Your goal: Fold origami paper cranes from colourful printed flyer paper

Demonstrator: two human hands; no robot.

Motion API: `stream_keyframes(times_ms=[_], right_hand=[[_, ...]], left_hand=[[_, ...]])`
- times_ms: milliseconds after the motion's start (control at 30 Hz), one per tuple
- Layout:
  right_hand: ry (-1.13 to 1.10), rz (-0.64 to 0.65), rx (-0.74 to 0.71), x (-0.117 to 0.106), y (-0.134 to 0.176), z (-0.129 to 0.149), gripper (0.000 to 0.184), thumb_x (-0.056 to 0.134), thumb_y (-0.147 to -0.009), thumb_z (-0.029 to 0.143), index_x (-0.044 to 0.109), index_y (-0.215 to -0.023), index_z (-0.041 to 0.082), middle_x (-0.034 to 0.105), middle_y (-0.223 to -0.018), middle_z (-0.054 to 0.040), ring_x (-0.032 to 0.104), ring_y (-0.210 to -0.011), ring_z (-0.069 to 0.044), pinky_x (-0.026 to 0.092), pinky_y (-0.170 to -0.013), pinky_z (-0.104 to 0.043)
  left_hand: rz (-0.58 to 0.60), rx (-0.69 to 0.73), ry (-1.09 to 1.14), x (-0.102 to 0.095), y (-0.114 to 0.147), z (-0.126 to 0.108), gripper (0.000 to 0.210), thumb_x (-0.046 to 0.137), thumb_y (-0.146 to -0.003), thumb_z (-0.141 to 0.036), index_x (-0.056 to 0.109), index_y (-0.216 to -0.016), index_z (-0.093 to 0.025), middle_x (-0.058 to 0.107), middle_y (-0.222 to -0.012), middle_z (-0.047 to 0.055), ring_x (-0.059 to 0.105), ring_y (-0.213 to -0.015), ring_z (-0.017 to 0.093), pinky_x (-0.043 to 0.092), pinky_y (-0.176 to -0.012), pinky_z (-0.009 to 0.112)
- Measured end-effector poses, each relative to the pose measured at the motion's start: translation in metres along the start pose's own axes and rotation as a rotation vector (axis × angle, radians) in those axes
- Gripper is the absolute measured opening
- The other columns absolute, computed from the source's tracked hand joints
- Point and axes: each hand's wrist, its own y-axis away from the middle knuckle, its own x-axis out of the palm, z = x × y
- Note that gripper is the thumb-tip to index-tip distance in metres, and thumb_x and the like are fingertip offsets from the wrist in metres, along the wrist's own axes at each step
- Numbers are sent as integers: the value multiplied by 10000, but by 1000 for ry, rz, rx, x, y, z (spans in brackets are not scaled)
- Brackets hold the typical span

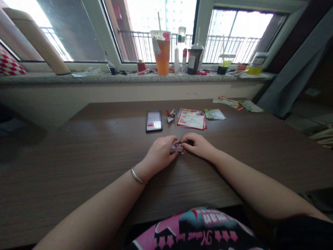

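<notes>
Between my two hands, low over the brown table (104, 156), is a small, flat multicoloured printed piece (178, 147); its exact kind is too small to tell. My left hand (162, 150) grips its left side, thumb at the near edge and fingers at the far edge. On the other side, my right hand (199, 145) pinches its right end with thumb and fingers. Parts of the piece are hidden under my fingers. Just beyond lie a phone (154, 121), a crumpled colourful wrapper (170, 115) and a stack of red-bordered printed cards (191, 119).
Green-and-white cards (214, 114) lie right of the stack, with more cards (230, 102) at the far right corner. On the windowsill (85, 78) stand an orange drink cup (163, 55), a dark cup (194, 60), bottles and a cardboard tube (39, 41).
</notes>
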Motion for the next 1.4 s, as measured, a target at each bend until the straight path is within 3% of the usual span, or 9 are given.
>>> stream_keyframes(times_ms=[133, 433, 733, 1400], right_hand=[[47, -3, -17, -1, 2, 5, 64, 620, -813, 182, 662, -862, 178, 700, -918, -54, 629, -872, -176, 475, -817, -303], [268, 62, 48, -3, 7, 14, 53, 619, -821, 239, 621, -859, 203, 709, -843, -19, 628, -741, -156, 407, -661, -242], [517, 102, -160, -5, 6, 11, 128, 553, -893, 272, 656, -892, 195, 747, -878, -57, 676, -782, -182, 402, -675, -264], [713, 204, -353, -3, 3, 20, 211, 502, -957, 249, 678, -871, 171, 731, -857, -65, 646, -768, -172, 365, -652, -279]], left_hand=[[-29, 4, 11, 1, 0, 1, 392, 648, -820, -252, 510, -1177, -169, 647, -1103, 96, 623, -1008, 256, 497, -892, 394], [21, 10, 18, -3, 0, -1, 284, 604, -832, -184, 558, -1111, -210, 622, -1043, 55, 632, -937, 210, 518, -826, 336], [42, 43, -61, -3, 1, 3, 170, 583, -841, -197, 627, -1005, -212, 628, -991, 42, 626, -855, 194, 504, -768, 316], [117, 75, -214, -5, 0, 0, 200, 520, -917, -280, 689, -917, -174, 650, -929, 83, 586, -861, 218, 490, -784, 347]])
